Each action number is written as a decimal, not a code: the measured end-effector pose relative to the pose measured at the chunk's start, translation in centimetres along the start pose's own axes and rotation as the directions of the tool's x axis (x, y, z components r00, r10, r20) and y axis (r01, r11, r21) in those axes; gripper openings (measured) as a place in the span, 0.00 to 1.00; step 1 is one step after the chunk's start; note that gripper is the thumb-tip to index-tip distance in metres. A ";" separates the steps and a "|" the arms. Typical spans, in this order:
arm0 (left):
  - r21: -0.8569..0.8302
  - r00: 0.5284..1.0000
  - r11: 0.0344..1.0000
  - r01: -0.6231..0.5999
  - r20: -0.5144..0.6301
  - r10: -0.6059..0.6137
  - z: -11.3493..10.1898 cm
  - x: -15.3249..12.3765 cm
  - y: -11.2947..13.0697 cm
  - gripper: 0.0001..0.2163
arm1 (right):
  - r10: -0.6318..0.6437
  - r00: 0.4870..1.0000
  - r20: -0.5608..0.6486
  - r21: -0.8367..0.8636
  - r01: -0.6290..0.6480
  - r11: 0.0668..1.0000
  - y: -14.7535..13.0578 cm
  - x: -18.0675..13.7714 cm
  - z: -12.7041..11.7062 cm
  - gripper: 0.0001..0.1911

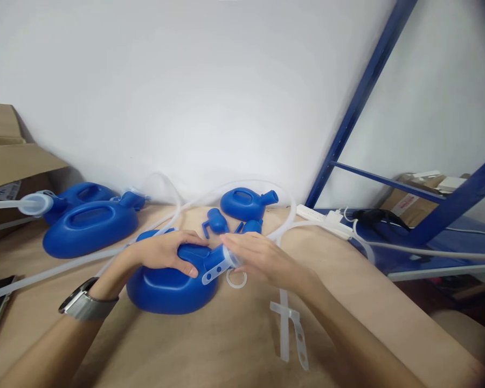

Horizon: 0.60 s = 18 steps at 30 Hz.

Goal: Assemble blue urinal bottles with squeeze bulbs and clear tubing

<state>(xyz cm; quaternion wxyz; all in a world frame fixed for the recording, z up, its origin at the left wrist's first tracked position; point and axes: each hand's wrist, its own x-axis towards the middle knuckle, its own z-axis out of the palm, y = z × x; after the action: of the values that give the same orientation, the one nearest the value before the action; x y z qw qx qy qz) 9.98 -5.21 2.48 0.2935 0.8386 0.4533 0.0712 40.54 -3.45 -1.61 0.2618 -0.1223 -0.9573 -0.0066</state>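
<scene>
A blue plastic urinal bottle [172, 293] lies on its side on the tabletop in front of me. My left hand [165, 250] grips it around the handle, thumb over the near side. A translucent cap [231, 257] covers the bottle's neck, and its perforated strap [215, 273] hangs along the near side. My right hand [262, 258] is closed over the end of that cap, fingers together; its palm side is hidden. Just below, a thin white ring [236, 279] shows near the right fingers, partly covered.
More blue urinal bottles [91, 226] stand at the left by a cardboard box [20, 167]; another bottle [242, 203] is at the back. Small blue spouted parts [216, 221] lie between. Clear tubing [64, 267], a loose strap [301, 339], a power strip [327, 221] and blue rack [359, 97] surround.
</scene>
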 end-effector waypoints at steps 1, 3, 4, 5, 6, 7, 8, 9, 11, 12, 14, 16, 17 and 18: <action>-0.002 1.000 1.000 0.003 0.004 -0.003 0.0 0.0 0.0 0.34 | 0.006 1.000 0.005 -0.022 -0.006 1.000 0.0 -0.1 0.3 0.33; -0.003 1.000 1.000 0.008 0.008 -0.008 0.0 0.0 0.0 0.34 | 0.036 0.999 0.036 -0.070 -0.033 0.997 -0.2 -0.2 0.7 0.37; -0.005 1.000 1.000 0.008 0.007 -0.008 0.0 0.0 0.0 0.34 | 0.053 0.997 0.056 -0.082 -0.048 0.995 -0.3 -0.3 0.8 0.39; -0.008 1.000 1.000 0.009 0.006 -0.009 0.0 0.0 0.0 0.34 | 0.070 0.995 0.076 -0.078 -0.064 0.995 -0.4 -0.3 0.9 0.40; -0.013 1.000 1.000 0.008 0.004 -0.008 0.0 0.0 0.0 0.34 | 0.088 0.992 0.091 -0.056 -0.083 0.995 -0.6 -0.4 0.8 0.39; -0.019 1.000 1.000 0.005 0.004 -0.005 0.0 0.0 0.0 0.34 | 0.097 0.990 0.099 -0.014 -0.096 0.995 -0.7 -0.4 0.7 0.37; -0.027 1.000 1.000 0.000 0.004 0.000 0.0 -0.1 -0.1 0.33 | 0.100 0.989 0.105 0.040 -0.105 0.994 -0.8 -0.4 0.4 0.34; -0.032 1.000 0.999 -0.004 0.005 0.004 0.0 -0.1 -0.1 0.33 | 0.104 0.988 0.109 0.098 -0.115 0.988 -0.9 -0.4 0.1 0.33; -0.033 1.000 0.999 -0.011 0.005 0.011 0.0 -0.1 -0.2 0.33 | 0.124 0.984 0.126 0.207 -0.149 0.967 -1.1 -0.4 -0.5 0.32; -0.031 1.000 0.999 -0.013 0.003 0.013 0.1 -0.1 -0.3 0.33 | 0.146 0.980 0.136 0.252 -0.177 0.951 -1.1 -0.4 -0.7 0.33; -0.022 1.000 1.000 -0.009 -0.005 0.009 0.1 -0.1 -0.3 0.33 | 0.217 0.965 0.149 0.332 -0.255 0.908 -1.1 -0.3 -1.1 0.35; -0.015 1.000 1.000 0.001 -0.011 -0.001 0.1 -0.1 -0.3 0.33 | 0.277 0.950 0.145 0.417 -0.313 0.853 -0.9 0.0 -1.4 0.35; -0.013 1.000 1.000 0.006 -0.012 -0.006 0.1 -0.1 -0.2 0.34 | 0.292 0.945 0.146 0.459 -0.326 0.827 -0.8 0.1 -1.5 0.35; -0.010 1.000 1.000 0.009 -0.014 -0.009 0.1 -0.1 -0.1 0.34 | 0.298 0.943 0.150 0.494 -0.333 0.803 -0.7 0.3 -1.5 0.33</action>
<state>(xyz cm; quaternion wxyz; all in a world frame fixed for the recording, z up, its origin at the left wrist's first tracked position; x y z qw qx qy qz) 9.88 -5.28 2.35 0.2949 0.8344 0.4590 0.0781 40.91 -4.16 -0.10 0.2507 -0.2056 -0.8985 0.2958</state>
